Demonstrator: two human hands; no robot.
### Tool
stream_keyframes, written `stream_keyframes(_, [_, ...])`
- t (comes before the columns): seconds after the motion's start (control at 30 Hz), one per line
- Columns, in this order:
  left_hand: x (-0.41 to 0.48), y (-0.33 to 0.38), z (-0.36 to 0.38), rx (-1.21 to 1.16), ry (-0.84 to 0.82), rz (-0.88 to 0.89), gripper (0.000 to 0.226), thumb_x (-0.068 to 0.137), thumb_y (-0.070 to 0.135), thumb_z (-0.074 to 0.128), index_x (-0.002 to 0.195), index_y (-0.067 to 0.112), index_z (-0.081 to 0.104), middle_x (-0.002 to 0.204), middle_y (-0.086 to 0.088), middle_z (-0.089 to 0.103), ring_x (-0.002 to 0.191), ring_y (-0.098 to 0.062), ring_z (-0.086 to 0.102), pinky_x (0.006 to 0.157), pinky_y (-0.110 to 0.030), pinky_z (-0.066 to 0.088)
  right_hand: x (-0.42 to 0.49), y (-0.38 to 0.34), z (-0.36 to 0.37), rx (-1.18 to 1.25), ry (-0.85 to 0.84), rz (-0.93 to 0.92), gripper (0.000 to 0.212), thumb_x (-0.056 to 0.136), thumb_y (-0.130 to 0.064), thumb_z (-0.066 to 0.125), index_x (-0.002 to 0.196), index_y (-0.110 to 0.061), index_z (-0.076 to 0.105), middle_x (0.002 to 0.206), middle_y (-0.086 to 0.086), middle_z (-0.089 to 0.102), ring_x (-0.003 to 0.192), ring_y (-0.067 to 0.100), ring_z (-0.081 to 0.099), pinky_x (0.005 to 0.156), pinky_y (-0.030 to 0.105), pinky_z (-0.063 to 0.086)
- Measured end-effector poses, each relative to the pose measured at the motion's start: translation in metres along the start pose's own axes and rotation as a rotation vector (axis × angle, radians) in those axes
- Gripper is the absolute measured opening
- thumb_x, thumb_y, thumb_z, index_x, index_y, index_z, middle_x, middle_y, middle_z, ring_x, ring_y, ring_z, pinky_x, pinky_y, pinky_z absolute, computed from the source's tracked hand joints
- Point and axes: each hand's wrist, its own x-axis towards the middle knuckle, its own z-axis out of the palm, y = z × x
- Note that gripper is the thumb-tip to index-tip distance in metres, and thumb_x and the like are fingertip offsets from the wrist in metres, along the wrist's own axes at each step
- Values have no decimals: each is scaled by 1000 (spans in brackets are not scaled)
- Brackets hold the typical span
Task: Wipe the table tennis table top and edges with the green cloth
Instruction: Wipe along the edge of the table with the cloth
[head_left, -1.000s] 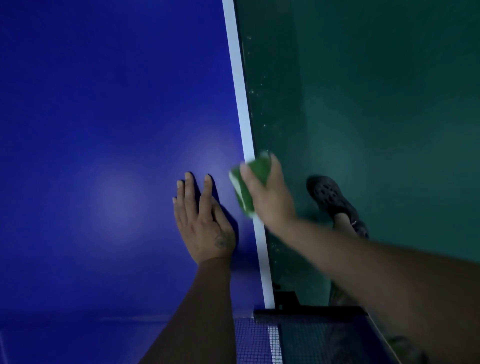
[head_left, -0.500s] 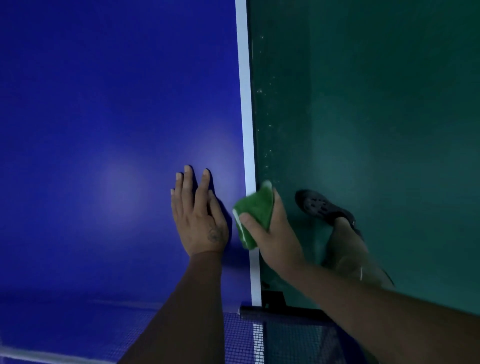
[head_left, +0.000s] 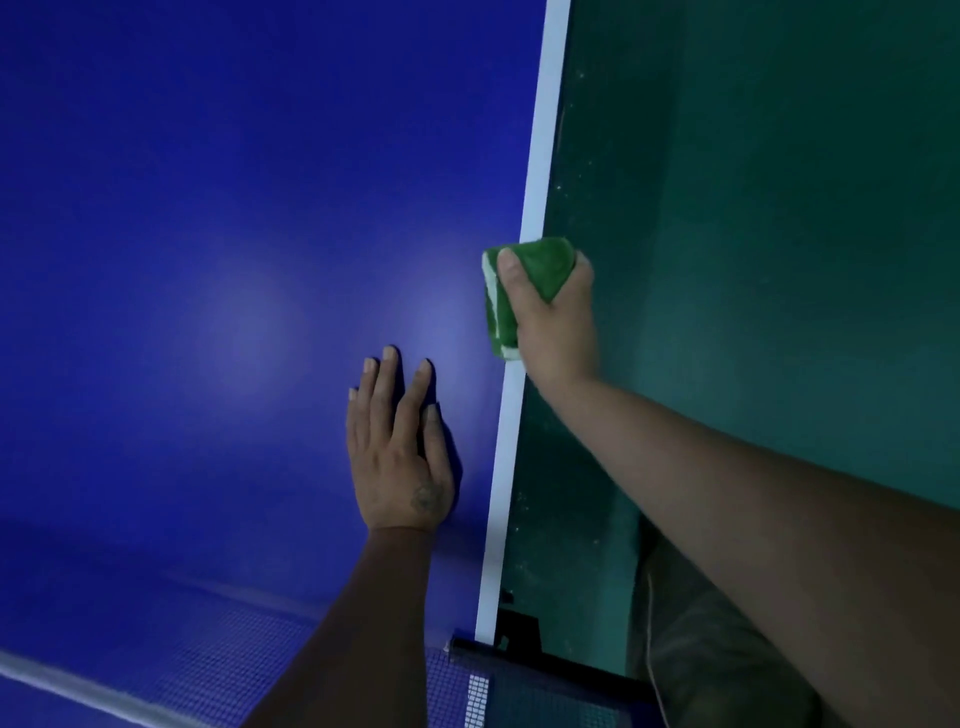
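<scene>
The blue table tennis table top (head_left: 208, 260) fills the left of the view, with a white edge line (head_left: 540, 156) running down its right side. My right hand (head_left: 556, 322) grips the folded green cloth (head_left: 524, 280) against that white edge, thumb on top of the cloth. My left hand (head_left: 397, 447) rests flat on the blue top a little left of the edge, fingers straight and together.
The net (head_left: 249, 670) and its dark post clamp (head_left: 519, 644) cross the bottom of the view. A green floor (head_left: 779, 208) lies to the right of the table edge. My trouser leg (head_left: 717, 665) shows at bottom right.
My right hand has slid the green cloth away from me along the white edge, after coming toward the net half a second before. My left hand stays flat on the top.
</scene>
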Motion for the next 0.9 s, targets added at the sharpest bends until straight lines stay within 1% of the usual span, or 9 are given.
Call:
stream_keyframes(0.17, [3,8,-3,1,-28,-67,48,116,30,41,159,12,51,174,-7,36,163,-29,29,129,-60,28,-46,19,-7,0,-49,45,98,82,-77,63,160,-25,37,138,-1,62,122,20,65,108,46,55])
stream_keyframes(0.27, [34,14,-8,-25,-41,-136,60,112,43,51,161,8,47,172,-11,38,163,-30,30,128,-60,31,-69,38,-12,19,-97,130,96,90,-66,70,167,-26,30,150,-1,56,136,21,58,118,41,46])
stream_keyframes(0.33, [76,19,-12,-29,-70,-148,67,109,51,55,161,9,47,172,-11,39,163,-30,30,129,-57,29,-79,43,-11,30,-84,165,89,96,-58,71,168,-27,29,150,-4,56,137,18,57,119,39,45])
stream_keyframes(0.43, [165,28,-3,-42,-113,-141,68,107,53,58,163,18,45,176,-9,32,166,-29,21,133,-53,20,-83,39,-6,71,-65,190,92,92,-62,65,168,-25,29,147,-2,58,134,19,59,117,47,48])
stream_keyframes(0.5, [229,38,12,-45,-114,-192,70,107,58,56,166,25,41,179,-5,23,168,-27,12,135,-52,10,-80,39,-5,101,-75,218,92,89,-63,64,167,-29,29,145,-5,60,132,17,60,115,48,50])
stream_keyframes(0.57, [283,51,29,-39,-117,-260,72,106,67,48,169,34,33,181,-1,14,168,-25,3,135,-52,1,-79,41,-6,68,-77,224,90,87,-70,62,164,-37,30,142,-17,59,130,4,59,116,37,49])
stream_keyframes(0.67, [325,74,50,40,-78,-322,74,106,74,32,171,39,25,182,1,8,169,-25,-1,135,-52,-3,-75,33,-9,37,-88,236,103,80,-83,58,168,-40,25,141,-25,59,127,-6,58,110,23,48])
stream_keyframes(0.8, [330,84,55,93,-17,-361,72,106,74,28,170,40,28,181,5,14,168,-20,4,136,-47,0,-30,2,-6,93,-58,274,104,76,-85,58,166,-40,31,136,-17,65,121,8,67,108,41,54])
stream_keyframes(0.9, [332,83,51,96,-12,-369,68,108,69,31,169,39,31,181,6,16,168,-19,6,136,-46,2,29,-45,1,103,-2,213,100,78,-81,60,163,-34,36,134,-9,66,119,16,68,107,46,55])
